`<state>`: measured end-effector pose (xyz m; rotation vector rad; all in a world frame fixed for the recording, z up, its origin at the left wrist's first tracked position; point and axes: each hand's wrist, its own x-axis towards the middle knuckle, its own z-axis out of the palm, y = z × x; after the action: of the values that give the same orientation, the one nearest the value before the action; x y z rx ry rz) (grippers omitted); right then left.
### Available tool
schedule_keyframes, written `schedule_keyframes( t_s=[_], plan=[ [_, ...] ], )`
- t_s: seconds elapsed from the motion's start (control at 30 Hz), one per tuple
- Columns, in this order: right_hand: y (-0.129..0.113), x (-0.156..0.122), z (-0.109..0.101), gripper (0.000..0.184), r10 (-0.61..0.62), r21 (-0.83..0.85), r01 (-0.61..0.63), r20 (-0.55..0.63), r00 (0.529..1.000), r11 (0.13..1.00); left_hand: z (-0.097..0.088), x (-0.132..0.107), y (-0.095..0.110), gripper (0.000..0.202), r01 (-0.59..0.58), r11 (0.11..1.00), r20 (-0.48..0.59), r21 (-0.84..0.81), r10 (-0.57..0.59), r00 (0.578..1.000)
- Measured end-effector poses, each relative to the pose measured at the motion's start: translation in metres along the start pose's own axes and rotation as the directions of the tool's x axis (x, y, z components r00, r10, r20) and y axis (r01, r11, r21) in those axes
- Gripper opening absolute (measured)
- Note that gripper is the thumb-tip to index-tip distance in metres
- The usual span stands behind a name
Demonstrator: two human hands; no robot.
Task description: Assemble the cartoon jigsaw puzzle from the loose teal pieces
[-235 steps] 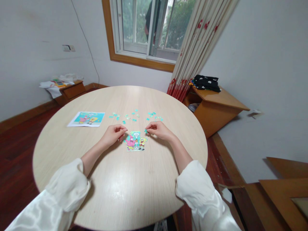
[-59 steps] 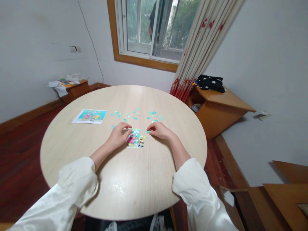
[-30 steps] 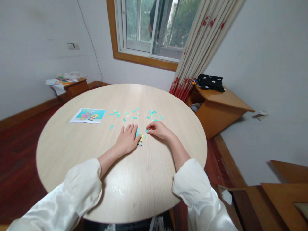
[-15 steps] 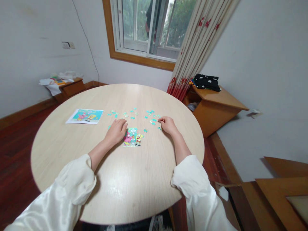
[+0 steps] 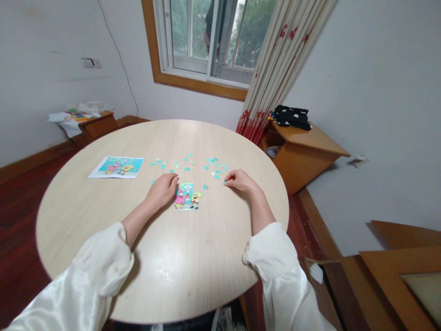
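Observation:
The partly joined jigsaw puzzle lies flat on the round table, showing cartoon figures in pink, teal and yellow. Against its left edge rests my left hand, palm down, fingers loosely stretched and holding nothing visible. To the right of the puzzle, my right hand has thumb and fingertips pinched at a small teal puzzle piece, mostly covered by the fingers. One loose piece sits close to the puzzle's upper right corner. Several other teal pieces are scattered beyond both hands.
A printed reference picture lies on the left of the wooden table. A cabinet with a black spotted cloth stands right of the table. Behind are a window and a curtain. Papers top a low stand at left.
My right hand has moved a little nearer to me, from beside the scattered pieces down onto a teal piece. My left hand stays by the puzzle. The whole view has shifted slightly.

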<state>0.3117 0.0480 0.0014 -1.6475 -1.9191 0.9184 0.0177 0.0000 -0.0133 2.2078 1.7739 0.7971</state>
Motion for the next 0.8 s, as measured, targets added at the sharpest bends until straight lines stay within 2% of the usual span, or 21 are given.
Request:
schedule_keyframes(
  t_s=[0.33,0.47,0.6,0.7,0.8],
  plan=[
    [0.000,0.001,0.002,0.008,-0.101,-0.049,0.103,0.044,0.994,0.993,0.000,0.000,-0.002,0.043,0.010,1.000,-0.012,-0.022,-0.010,1.000],
    [-0.001,0.001,0.003,0.008,-0.110,-0.006,0.111,0.073,0.991,0.994,0.000,0.000,-0.002,0.043,0.022,0.998,-0.024,-0.050,-0.023,0.999],
    [-0.005,-0.002,0.004,0.010,-0.105,0.072,0.098,0.110,0.988,0.993,0.003,0.002,-0.006,0.041,0.011,0.997,-0.109,-0.080,-0.020,0.994],
    [-0.009,-0.004,0.005,0.012,-0.157,0.107,0.148,0.087,0.984,0.983,0.005,0.002,-0.010,0.040,-0.018,0.994,-0.176,-0.106,-0.001,0.984],
    [-0.013,-0.004,0.009,0.010,-0.195,0.179,0.184,0.047,0.980,0.966,0.005,0.002,-0.010,0.036,-0.027,0.991,-0.192,-0.129,0.002,0.981]
  ],
)
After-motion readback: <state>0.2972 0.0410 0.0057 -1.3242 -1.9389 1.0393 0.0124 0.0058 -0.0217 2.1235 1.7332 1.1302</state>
